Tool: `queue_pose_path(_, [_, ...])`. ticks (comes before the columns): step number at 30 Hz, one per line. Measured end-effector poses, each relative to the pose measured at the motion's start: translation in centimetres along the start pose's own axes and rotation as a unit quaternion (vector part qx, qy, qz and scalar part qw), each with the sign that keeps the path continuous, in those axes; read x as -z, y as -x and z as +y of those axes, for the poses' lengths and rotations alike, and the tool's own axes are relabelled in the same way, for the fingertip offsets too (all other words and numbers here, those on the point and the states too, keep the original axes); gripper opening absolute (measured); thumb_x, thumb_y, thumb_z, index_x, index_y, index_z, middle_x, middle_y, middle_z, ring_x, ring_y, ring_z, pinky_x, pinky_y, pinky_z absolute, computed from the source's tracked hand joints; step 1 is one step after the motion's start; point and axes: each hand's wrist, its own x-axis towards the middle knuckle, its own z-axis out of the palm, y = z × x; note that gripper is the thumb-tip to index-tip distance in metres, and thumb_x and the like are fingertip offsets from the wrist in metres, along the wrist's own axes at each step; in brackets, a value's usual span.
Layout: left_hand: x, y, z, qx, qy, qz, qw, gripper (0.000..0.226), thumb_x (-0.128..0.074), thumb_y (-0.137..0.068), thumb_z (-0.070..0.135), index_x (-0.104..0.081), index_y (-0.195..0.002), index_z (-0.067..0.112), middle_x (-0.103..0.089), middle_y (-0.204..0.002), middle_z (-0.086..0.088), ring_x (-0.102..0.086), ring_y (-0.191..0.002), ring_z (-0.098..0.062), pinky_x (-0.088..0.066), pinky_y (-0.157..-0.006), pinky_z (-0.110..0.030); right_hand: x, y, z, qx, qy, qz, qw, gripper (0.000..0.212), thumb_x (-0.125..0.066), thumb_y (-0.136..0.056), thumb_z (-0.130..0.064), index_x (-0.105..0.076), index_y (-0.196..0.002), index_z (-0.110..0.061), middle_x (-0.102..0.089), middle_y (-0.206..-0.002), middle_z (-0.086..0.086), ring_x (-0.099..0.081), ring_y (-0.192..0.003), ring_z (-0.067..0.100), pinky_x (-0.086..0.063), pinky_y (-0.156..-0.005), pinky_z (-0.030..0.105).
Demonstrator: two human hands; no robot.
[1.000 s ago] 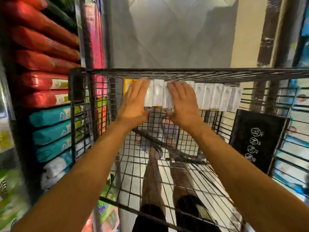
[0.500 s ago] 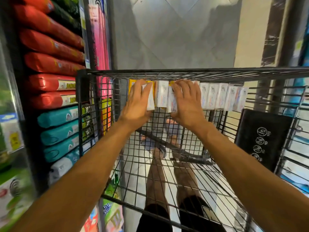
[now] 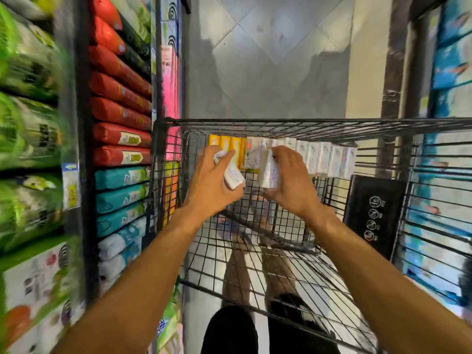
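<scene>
The left hand (image 3: pixel 212 190) grips the left box (image 3: pixel 233 175), with its fingers curled round it. The right hand (image 3: pixel 293 185) grips the right box (image 3: pixel 267 171). Both boxes are held just before the box row (image 3: pixel 321 159) at the wire basket (image 3: pixel 255 123) far wall. Box lettering is too blurred to read.

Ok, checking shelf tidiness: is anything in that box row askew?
Only two small white cardboard boxes sit tilted, out of line: one in the left hand, one in the right hand. The other white boxes stand upright.

white boxes (image 3: pixel 319 159), yellow boxes (image 3: pixel 224 143), black wire shelf (image 3: pixel 281 123)
</scene>
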Motion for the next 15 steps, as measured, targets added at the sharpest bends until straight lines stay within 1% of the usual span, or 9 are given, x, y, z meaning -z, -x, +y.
queue_pose_path(2, [0.8, 1.3, 0.7, 0.000, 0.045, 0.009, 0.999, 0.082, -0.091, -0.068, 0.034, -0.057, -0.139, 0.012, -0.030, -0.143, -0.006, -0.045, -0.127, -0.025, -0.050, -0.104, -0.038, 1.0, 1.0, -1.2, 0.000, -0.042, 0.005, 0.999, 0.096, -0.095, -0.067, -0.021, -0.042, -0.145, -0.003, -0.049, -0.138, 0.015, -0.043, -0.124, 0.027, -0.039, -0.108, 0.040])
queue_pose_path(4, [1.8, 2.7, 1.5, 0.004, 0.071, 0.028, 0.997, 0.072, -0.091, -0.066, 0.030, -0.062, -0.130, 0.013, -0.030, -0.138, -0.008, -0.043, -0.120, -0.019, -0.049, -0.099, -0.031, 1.9, 2.1, -2.2, -0.004, -0.076, 0.001, 0.997, 0.101, -0.096, -0.064, -0.015, -0.039, -0.146, -0.004, -0.045, -0.139, 0.012, -0.041, -0.123, 0.020, -0.040, -0.108, 0.037])
queue_pose_path(6, [3.0, 4.1, 2.5, 0.015, 0.087, 0.051, 0.995, 0.069, -0.091, -0.064, 0.028, -0.064, -0.126, 0.014, -0.030, -0.136, -0.008, -0.038, -0.120, -0.015, -0.046, -0.100, -0.027, 2.8, 3.2, -3.4, -0.025, -0.134, -0.011, 0.991, 0.104, -0.096, -0.066, -0.011, -0.033, -0.148, -0.011, -0.039, -0.139, 0.004, -0.040, -0.125, 0.013, -0.042, -0.107, 0.028])
queue_pose_path(7, [3.7, 4.8, 3.0, 0.025, 0.089, 0.058, 0.994, 0.070, -0.090, -0.063, 0.029, -0.064, -0.126, 0.016, -0.030, -0.137, -0.006, -0.038, -0.123, -0.017, -0.046, -0.102, -0.029, 3.3, 3.9, -4.1, -0.037, -0.170, -0.024, 0.984, 0.104, -0.095, -0.067, -0.010, -0.030, -0.149, -0.016, -0.037, -0.138, -0.001, -0.042, -0.126, 0.014, -0.044, -0.106, 0.026])
queue_pose_path(9, [5.1, 6.1, 3.7, 0.039, 0.083, 0.068, 0.993, 0.070, -0.087, -0.063, 0.034, -0.061, -0.126, 0.021, -0.034, -0.138, -0.002, -0.038, -0.127, -0.021, -0.044, -0.104, -0.034, 4.2, 5.2, -5.4, -0.055, -0.234, -0.045, 0.970, 0.105, -0.093, -0.069, -0.008, -0.027, -0.148, -0.028, -0.040, -0.142, -0.003, -0.048, -0.130, 0.018, -0.051, -0.106, 0.034])
queue_pose_path(10, [5.8, 6.8, 4.1, 0.040, 0.072, 0.076, 0.994, 0.068, -0.086, -0.063, 0.036, -0.060, -0.125, 0.023, -0.037, -0.135, -0.002, -0.039, -0.125, -0.022, -0.043, -0.103, -0.035, 4.6, 5.9, -6.3, -0.065, -0.257, -0.048, 0.963, 0.105, -0.093, -0.069, -0.008, -0.027, -0.147, -0.030, -0.043, -0.145, -0.002, -0.049, -0.132, 0.019, -0.052, -0.106, 0.037])
queue_pose_path(11, [6.4, 7.6, 4.3, 0.040, 0.060, 0.085, 0.994, 0.065, -0.085, -0.064, 0.039, -0.059, -0.121, 0.024, -0.040, -0.131, -0.001, -0.040, -0.121, -0.021, -0.043, -0.098, -0.035, 4.9, 6.7, -7.2, -0.074, -0.276, -0.043, 0.957, 0.104, -0.094, -0.069, -0.009, -0.028, -0.147, -0.030, -0.044, -0.146, -0.001, -0.049, -0.134, 0.019, -0.052, -0.106, 0.037])
queue_pose_path(12, [7.1, 8.4, 4.6, 0.041, 0.049, 0.096, 0.993, 0.061, -0.083, -0.065, 0.043, -0.059, -0.117, 0.023, -0.042, -0.126, -0.001, -0.040, -0.116, -0.019, -0.041, -0.092, -0.033, 5.3, 7.5, -8.1, -0.082, -0.298, -0.036, 0.950, 0.104, -0.095, -0.070, -0.011, -0.029, -0.148, -0.029, -0.045, -0.148, 0.000, -0.047, -0.137, 0.018, -0.053, -0.105, 0.033])
queue_pose_path(15, [9.0, 10.9, 5.5, 0.057, 0.056, 0.125, 0.989, 0.047, -0.070, -0.066, 0.051, -0.053, -0.097, 0.019, -0.043, -0.106, 0.001, -0.040, -0.096, -0.015, -0.031, -0.074, -0.027, 6.7, 10.3, -10.9, -0.102, -0.379, -0.027, 0.919, 0.097, -0.095, -0.069, -0.020, -0.035, -0.144, -0.037, -0.044, -0.149, 0.001, -0.043, -0.138, 0.015, -0.054, -0.091, 0.015])
